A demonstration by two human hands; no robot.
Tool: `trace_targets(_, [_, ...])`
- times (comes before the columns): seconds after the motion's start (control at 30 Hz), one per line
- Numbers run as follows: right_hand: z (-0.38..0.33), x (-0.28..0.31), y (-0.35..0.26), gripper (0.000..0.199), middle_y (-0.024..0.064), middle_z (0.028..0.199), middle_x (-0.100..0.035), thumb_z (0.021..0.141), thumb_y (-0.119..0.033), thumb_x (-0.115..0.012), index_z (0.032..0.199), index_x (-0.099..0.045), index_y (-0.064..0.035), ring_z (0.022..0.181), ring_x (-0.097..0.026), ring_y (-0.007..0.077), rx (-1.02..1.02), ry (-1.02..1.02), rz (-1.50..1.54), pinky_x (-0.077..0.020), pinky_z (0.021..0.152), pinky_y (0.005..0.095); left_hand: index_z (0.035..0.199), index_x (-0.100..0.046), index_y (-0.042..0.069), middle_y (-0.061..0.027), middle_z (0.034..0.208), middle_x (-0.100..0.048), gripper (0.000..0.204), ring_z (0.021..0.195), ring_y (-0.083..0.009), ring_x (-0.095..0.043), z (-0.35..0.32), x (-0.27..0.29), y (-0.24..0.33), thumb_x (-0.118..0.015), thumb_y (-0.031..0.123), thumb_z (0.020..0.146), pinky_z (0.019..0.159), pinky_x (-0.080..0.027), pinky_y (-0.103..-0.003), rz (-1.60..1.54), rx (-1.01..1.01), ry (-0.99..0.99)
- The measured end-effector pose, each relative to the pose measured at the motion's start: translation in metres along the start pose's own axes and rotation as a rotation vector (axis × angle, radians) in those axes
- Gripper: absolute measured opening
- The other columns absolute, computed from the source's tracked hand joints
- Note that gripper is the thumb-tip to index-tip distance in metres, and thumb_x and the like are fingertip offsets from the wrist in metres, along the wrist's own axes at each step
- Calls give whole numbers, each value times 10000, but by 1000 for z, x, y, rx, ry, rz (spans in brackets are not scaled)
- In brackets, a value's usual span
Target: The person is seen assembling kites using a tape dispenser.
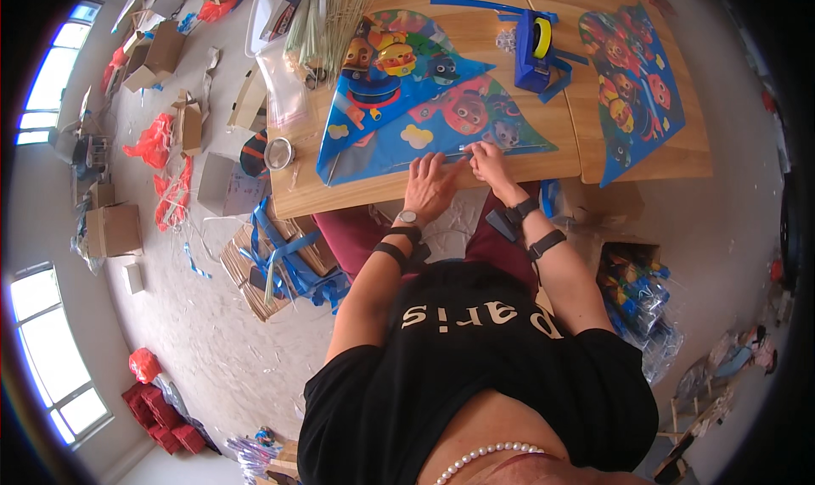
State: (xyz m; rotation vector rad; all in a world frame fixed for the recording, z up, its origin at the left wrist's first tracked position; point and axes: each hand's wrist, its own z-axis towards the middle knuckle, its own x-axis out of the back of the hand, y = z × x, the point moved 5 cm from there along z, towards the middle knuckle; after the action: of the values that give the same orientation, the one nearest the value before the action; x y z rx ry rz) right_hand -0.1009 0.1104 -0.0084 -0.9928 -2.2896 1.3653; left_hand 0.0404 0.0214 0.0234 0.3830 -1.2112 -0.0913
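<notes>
A blue plastic kite point(382, 158) printed with cartoon characters lies on the wooden table in front of me, partly covered by another folded-over printed piece point(365, 103). My left hand point(429, 188) rests on the kite's near edge, its fingers stretched out and pressed down. Just to its right, my right hand point(492, 164) is closed in a pinch at that same edge. A thin pale rod point(531, 147) runs along the edge from its fingertips toward the kite's right corner. The fingertips partly hide the rod's end.
Behind the kite stands a blue tape dispenser point(531, 61) with a yellow core. A bundle of thin sticks point(327, 27) lies at the far left. Another printed kite point(632, 95) is on the right tabletop. A tape roll point(278, 153) sits at the left edge.
</notes>
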Motion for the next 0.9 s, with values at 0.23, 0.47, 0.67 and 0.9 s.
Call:
trace_targets(0.23, [15, 10, 8, 256, 25, 653, -532, 1076, -226, -466, 1055, -632, -32, 479, -466, 107, 48, -7, -108, -359, 445, 262, 1428, -550, 284, -147, 1328, -484, 569, 1295, -360, -431, 3, 3, 2, -657, 262, 869, 1085, -315, -553, -18, 21, -23])
trace_targets(0.47, [-2, 7, -40, 146, 108, 761, -660, 946, -237, -677, 1021, -667, -112, 682, -640, 302, 606, 297, -735, -495, 622, 417, 1420, -557, 295, -141, 1316, -486, 541, 1299, -354, -426, 0, 3, -2, -660, 296, 889, 1094, -306, -551, -14, 44, -47])
trace_targets(0.67, [8, 3, -42, 264, 64, 712, -637, 791, -275, -832, 890, -653, -108, 649, -622, 260, 645, 326, -896, -476, 602, 396, 1408, -571, 293, -137, 1312, -488, 501, 1296, -350, -426, 3, 4, 3, -636, 284, 911, 1090, -309, -552, -30, 43, -39])
trace_targets(0.9, [10, -6, -40, 315, 57, 727, -640, 738, -283, -862, 792, -614, -97, 658, -625, 267, 673, 429, -977, -457, 581, 404, 1389, -586, 270, -144, 1305, -493, 487, 1284, -357, -434, 4, 6, 4, -629, 258, 904, 1080, -317, -546, -28, 43, -28])
